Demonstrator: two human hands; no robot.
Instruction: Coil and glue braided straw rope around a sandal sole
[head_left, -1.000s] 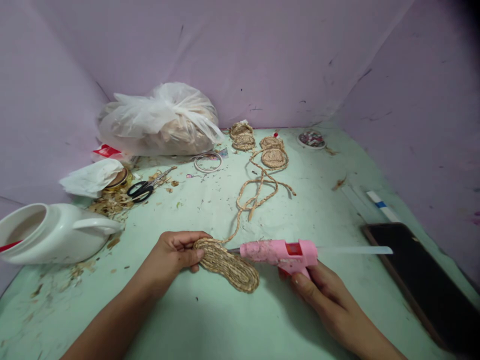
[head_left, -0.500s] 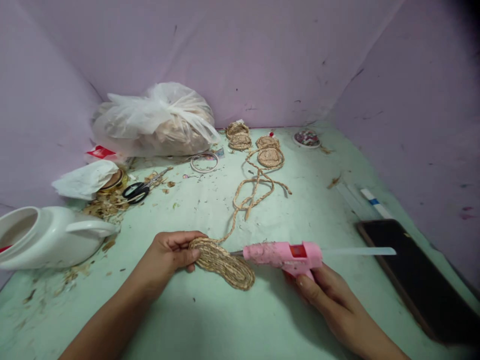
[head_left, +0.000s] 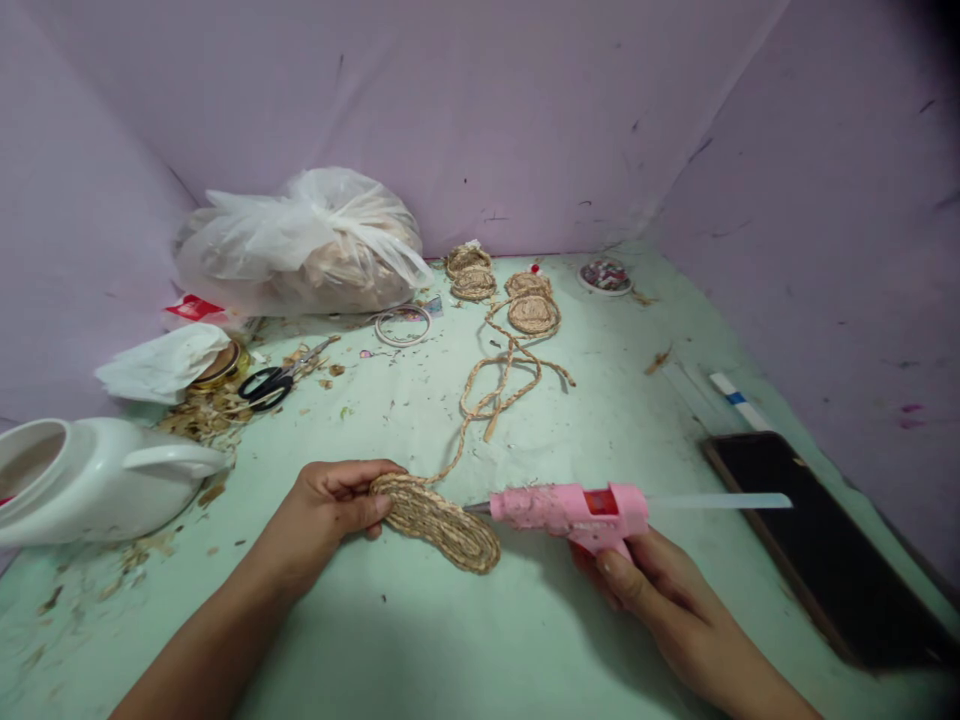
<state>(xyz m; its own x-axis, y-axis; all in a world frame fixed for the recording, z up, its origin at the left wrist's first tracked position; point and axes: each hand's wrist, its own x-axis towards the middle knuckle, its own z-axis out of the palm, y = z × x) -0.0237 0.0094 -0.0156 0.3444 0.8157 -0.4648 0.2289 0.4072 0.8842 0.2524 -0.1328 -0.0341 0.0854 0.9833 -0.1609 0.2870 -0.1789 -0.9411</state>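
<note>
My left hand (head_left: 322, 515) pinches the near-left end of an oval mat of coiled braided straw (head_left: 439, 520) lying flat on the pale green table (head_left: 420, 640). A loose braided cord (head_left: 499, 385) runs from the mat toward the back. My right hand (head_left: 649, 590) grips the handle of a pink hot glue gun (head_left: 574, 508), held level. Its metal nozzle points left, just short of the mat's right edge. A clear glue stick (head_left: 712, 500) juts from the gun's rear.
A white plastic jug (head_left: 97, 480) lies on its side at left, near straw scraps, black scissors (head_left: 262, 385) and crumpled tissue. A tied plastic bag (head_left: 300, 245) sits at the back, with small coiled pieces (head_left: 532, 310) and a ring (head_left: 403, 325). A dark phone (head_left: 817, 545) lies right.
The glue gun's nozzle has drawn back slightly from the mat's edge. The view has drifted a little to the right. Both hands keep their holds.
</note>
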